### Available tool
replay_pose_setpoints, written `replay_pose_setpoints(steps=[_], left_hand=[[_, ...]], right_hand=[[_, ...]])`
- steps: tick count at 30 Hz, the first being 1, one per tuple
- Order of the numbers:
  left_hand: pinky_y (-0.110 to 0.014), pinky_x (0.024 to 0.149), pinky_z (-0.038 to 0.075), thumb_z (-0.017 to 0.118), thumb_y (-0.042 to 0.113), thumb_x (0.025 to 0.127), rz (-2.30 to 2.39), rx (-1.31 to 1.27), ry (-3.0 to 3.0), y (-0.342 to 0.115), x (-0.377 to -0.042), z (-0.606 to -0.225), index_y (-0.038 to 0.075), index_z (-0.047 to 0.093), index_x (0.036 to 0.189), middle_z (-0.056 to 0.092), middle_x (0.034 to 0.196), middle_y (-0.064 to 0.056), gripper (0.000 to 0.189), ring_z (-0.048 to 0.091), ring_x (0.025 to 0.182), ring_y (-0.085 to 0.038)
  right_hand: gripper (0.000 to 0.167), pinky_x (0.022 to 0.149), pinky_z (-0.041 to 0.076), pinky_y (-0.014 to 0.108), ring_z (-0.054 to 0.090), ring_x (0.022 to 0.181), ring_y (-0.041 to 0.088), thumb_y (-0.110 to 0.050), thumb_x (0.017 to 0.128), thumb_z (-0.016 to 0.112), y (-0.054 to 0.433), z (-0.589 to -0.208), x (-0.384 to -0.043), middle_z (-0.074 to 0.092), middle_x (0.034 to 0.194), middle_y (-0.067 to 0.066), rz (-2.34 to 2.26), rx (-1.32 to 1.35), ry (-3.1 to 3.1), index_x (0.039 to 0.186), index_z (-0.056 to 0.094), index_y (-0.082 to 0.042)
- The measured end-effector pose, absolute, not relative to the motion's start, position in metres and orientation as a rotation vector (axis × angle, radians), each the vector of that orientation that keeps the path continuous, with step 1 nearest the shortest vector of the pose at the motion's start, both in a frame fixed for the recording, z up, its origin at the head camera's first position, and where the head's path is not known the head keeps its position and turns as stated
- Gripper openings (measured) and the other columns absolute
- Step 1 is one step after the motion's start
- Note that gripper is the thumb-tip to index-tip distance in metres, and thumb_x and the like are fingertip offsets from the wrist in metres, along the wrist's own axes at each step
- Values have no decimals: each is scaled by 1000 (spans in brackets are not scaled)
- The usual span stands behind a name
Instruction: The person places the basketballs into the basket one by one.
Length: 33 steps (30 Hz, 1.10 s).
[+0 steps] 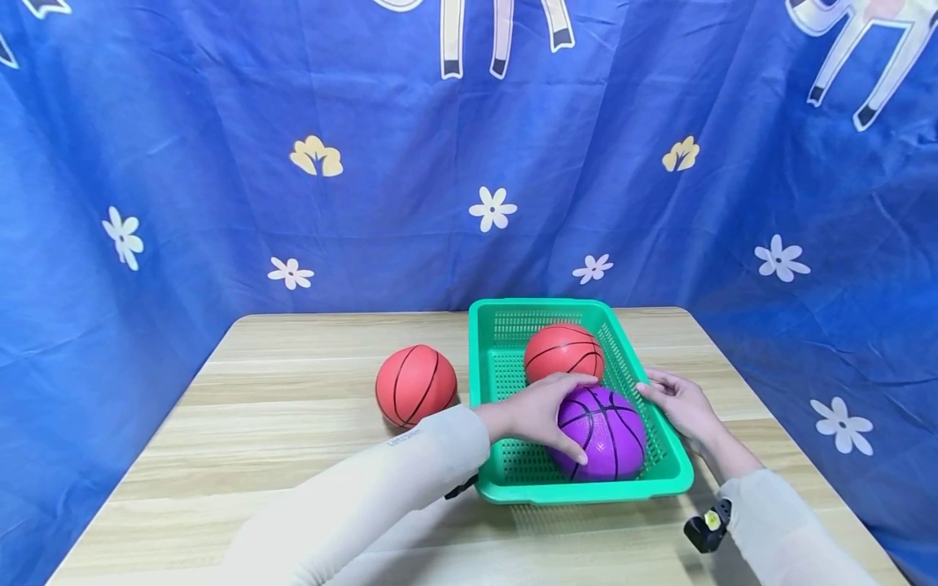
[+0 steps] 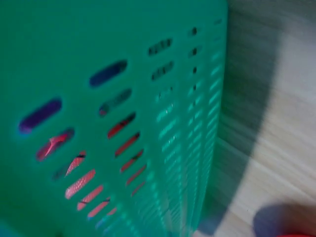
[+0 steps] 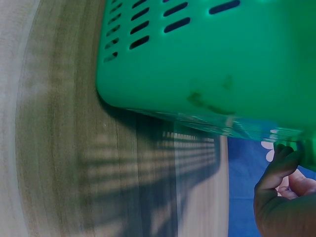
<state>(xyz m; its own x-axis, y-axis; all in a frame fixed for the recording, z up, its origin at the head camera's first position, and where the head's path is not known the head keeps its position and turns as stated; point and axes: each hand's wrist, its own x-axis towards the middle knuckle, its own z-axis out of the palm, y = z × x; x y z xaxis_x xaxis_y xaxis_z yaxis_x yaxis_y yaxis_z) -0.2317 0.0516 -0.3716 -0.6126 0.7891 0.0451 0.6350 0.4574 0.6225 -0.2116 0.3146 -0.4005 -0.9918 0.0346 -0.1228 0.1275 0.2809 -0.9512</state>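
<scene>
A green plastic basket [image 1: 586, 493] with slotted walls stands on the table, right of its middle. Inside its near end lies a purple toy basketball [image 1: 608, 435] with black lines. My left hand [image 1: 538, 411] reaches over the left rim and grips this ball, thumb and fingers spread round its left side. Behind it, also in the basket, sits a red toy basketball [image 1: 563, 350]. My right hand [image 1: 681, 407] holds the basket's right rim; in the right wrist view its fingers [image 3: 276, 170] curl at the rim. The left wrist view shows only the basket's slotted outer wall [image 2: 123, 29], not the hand.
Left of the basket, another red basketball [image 1: 415, 387] rests on the wood-grain table [image 1: 293, 407]. A blue curtain [image 1: 388, 179] printed with flowers and animal legs hangs behind the table and along both sides. A small black device [image 1: 707, 529] is on the right wrist.
</scene>
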Motion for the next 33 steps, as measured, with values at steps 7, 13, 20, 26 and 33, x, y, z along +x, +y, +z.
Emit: replay_pose_setpoints(steps=[7,13,20,26,33], left_hand=[[-36,97,42,86,39,67,935,1181,2485,40,-235,-359,17,35,146,41,143,-4,97,36,130,-17],[-41,100,40,87,37,67,1035,1140,2520,23,-241,-348,17,36,146,40,145,-2,96,37,131,-21],[-41,94,44,85,32,71,1253,1101,2564,-2,-250,-341,13,47,139,52,134,-5,80,49,120,-24],[-37,92,46,84,30,73,1448,1017,2653,-26,-254,-337,15,56,130,57,125,2,65,54,113,-18],[-46,90,47,83,26,74,1602,936,2739,-57,-257,-335,13,58,126,59,121,-1,59,55,110,-20]], right_hand=[[64,72,56,33,66,81,10,-27,95,61,315,-400,-212,56,125,20,-1825,147,2451,143,34,6],[64,73,56,33,66,82,10,-26,95,60,316,-401,-212,54,127,23,-1836,133,2448,143,32,7],[63,74,55,31,65,83,8,-26,95,61,315,-402,-212,54,128,23,-1832,148,2455,142,34,6],[64,74,55,31,65,83,7,-25,95,61,313,-402,-210,54,128,23,-1842,145,2450,142,34,8],[64,75,55,32,65,84,8,-26,95,61,314,-401,-210,51,131,25,-1848,162,2433,143,33,6]])
